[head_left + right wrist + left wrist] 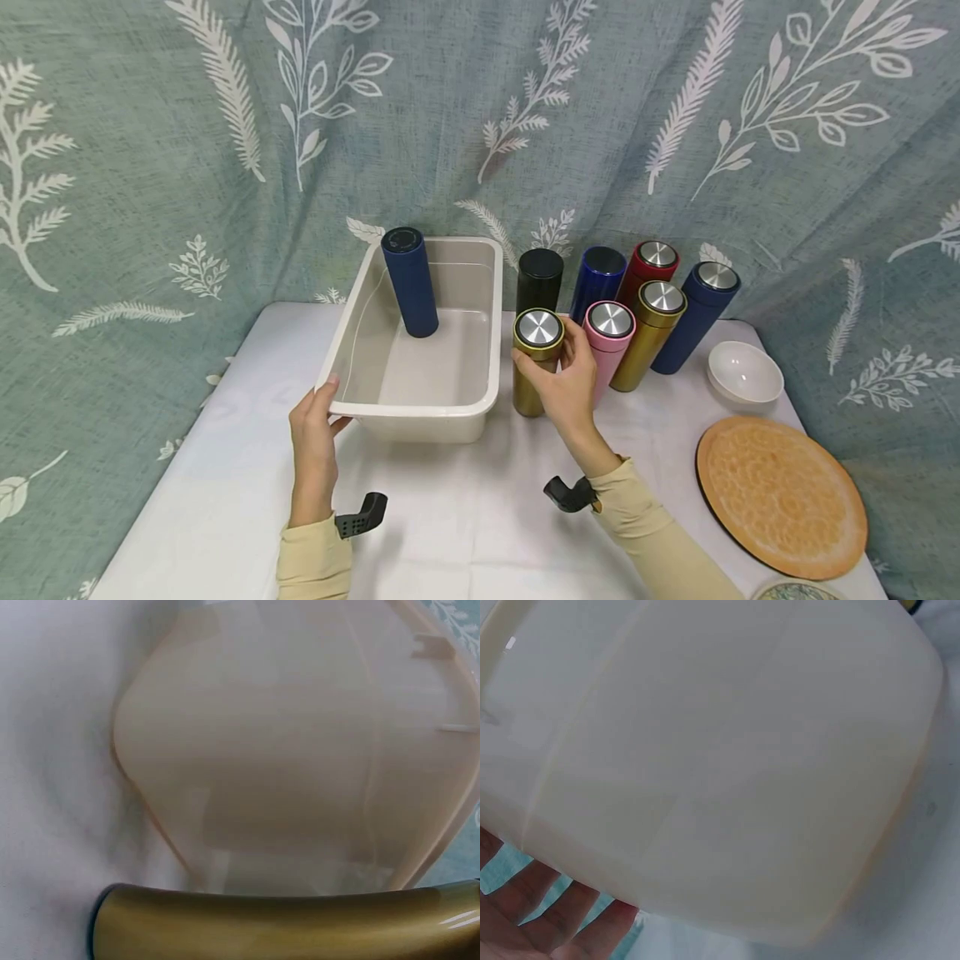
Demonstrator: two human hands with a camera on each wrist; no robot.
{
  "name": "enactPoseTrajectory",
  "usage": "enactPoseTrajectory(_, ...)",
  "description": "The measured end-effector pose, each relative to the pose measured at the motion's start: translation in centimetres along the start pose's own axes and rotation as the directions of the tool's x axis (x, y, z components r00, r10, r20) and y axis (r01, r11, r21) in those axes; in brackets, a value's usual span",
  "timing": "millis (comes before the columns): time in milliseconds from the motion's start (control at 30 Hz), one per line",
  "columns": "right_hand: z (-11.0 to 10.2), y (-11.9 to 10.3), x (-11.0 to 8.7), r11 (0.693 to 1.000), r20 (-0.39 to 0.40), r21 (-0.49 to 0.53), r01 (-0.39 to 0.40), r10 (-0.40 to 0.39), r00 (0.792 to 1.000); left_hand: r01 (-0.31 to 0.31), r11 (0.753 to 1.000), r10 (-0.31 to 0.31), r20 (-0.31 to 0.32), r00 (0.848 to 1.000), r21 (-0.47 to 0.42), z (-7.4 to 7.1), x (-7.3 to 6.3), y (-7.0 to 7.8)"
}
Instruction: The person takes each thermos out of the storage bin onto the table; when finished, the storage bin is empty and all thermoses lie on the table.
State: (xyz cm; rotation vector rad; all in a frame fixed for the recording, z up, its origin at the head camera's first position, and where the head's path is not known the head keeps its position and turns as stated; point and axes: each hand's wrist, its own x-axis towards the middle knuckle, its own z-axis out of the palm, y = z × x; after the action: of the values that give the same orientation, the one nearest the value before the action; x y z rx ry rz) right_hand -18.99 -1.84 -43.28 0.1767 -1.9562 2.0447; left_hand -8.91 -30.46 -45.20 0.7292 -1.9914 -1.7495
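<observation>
My left hand (312, 442) grips the front left corner of a beige plastic bin (420, 410), thumb over the rim. In the left wrist view the fingers (570, 911) lie along the edge of the bin's pale wall (742, 787). A navy thermos bottle (412, 287) stands inside the bin towards the back left. To the bin's right, my right hand (564, 385) holds a gold thermos bottle (527, 393) near its top, thumb in front and fingers round the far side. That bottle (285, 924) is upright, its silver lid uppermost, close beside the bin.
Beyond the right hand stand several more bottles: black (540, 275), blue (600, 271), red (651, 260), pink (611, 333), gold (647, 342) and navy (693, 321). Farther right are a white bowl (745, 372) and a round tan board (780, 496). A patterned curtain (427, 108) hangs behind.
</observation>
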Motion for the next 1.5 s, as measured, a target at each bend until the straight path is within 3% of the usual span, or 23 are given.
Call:
enactPoseTrajectory(100, 0.0, 0.3, 0.0, 1.000, -0.005, 0.011, 0.004, -0.003, 1.000, 0.005, 1.000, -0.005, 0.004, 1.000, -0.015, -0.1, 0.0, -0.1)
enactPoseTrajectory(333, 0.2, -3.0, -0.6, 0.999, -0.002, 0.025, -0.028, 0.028, 1.000, -0.003, 1.000, 0.003, 0.009, 1.000, -0.014, -0.2, -0.1, -0.1)
enactPoseTrajectory(1500, 0.9, -2.7, 0.2, 0.997, -0.020, -0.044, -0.071, 0.070, 0.997, -0.001, 1.000, 0.001, 0.011, 1.000, -0.007, 0.0, -0.1, 0.0)
